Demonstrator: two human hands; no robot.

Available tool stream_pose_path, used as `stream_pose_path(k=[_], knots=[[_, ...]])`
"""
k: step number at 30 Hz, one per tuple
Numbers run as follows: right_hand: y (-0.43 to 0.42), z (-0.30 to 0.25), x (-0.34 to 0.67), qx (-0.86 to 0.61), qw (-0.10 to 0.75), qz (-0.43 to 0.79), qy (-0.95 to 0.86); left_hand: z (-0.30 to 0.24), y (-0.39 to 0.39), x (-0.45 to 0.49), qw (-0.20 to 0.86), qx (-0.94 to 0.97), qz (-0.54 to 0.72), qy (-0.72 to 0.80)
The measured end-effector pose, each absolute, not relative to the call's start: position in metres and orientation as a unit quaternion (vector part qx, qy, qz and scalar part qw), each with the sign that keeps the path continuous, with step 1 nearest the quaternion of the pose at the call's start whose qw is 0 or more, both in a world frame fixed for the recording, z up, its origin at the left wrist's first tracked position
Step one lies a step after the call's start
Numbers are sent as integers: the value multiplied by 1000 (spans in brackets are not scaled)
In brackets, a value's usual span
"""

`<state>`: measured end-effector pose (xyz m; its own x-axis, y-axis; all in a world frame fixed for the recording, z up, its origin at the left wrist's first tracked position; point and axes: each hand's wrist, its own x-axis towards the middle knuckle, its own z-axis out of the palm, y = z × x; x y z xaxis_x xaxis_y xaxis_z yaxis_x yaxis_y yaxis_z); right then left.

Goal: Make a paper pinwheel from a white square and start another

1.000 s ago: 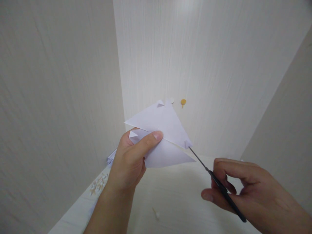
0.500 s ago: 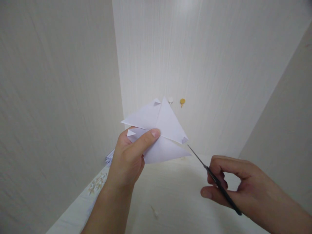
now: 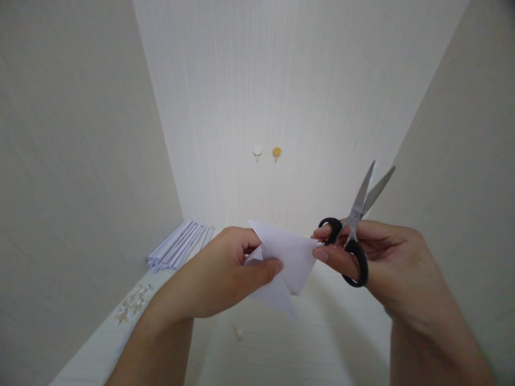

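My left hand [image 3: 219,273] pinches a folded white paper [image 3: 287,260] between thumb and fingers, low in the middle of the view above the pale table. My right hand [image 3: 380,257] grips black-handled scissors [image 3: 354,230], their silver blades slightly apart and pointing up and to the right. The right thumb and forefinger also touch the paper's right corner, so both hands meet at the sheet.
A stack of white folded papers [image 3: 179,246] lies at the back left of the table [image 3: 333,343], with small paper scraps [image 3: 132,305] nearer the left edge. Two round pegs, white [image 3: 257,151] and yellow [image 3: 277,153], are on the back wall. Walls close in left and right.
The view tilted and both hands dropped lower. My right hand swung the scissors from pointing at the paper to blades up, and its fingers came to the paper's corner.
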<state>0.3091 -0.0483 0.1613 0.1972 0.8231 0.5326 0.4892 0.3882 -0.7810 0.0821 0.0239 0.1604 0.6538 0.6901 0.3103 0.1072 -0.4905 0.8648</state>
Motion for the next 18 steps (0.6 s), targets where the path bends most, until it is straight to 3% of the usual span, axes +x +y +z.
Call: stream_pose_path(k=[5,9,15,18], knots=[[-48,160,311,-517,540,160,-645,165,24,81,431,821,272,258],[-48,161,309,-508,551,171,-640,166,27,81,446,801,293,270],[-38,156,306,-460,657,171,-573,159,38,83,529,652,501,210],[-29,152,302,-404,735,170,-517,159,39,88,566,607,533,163]])
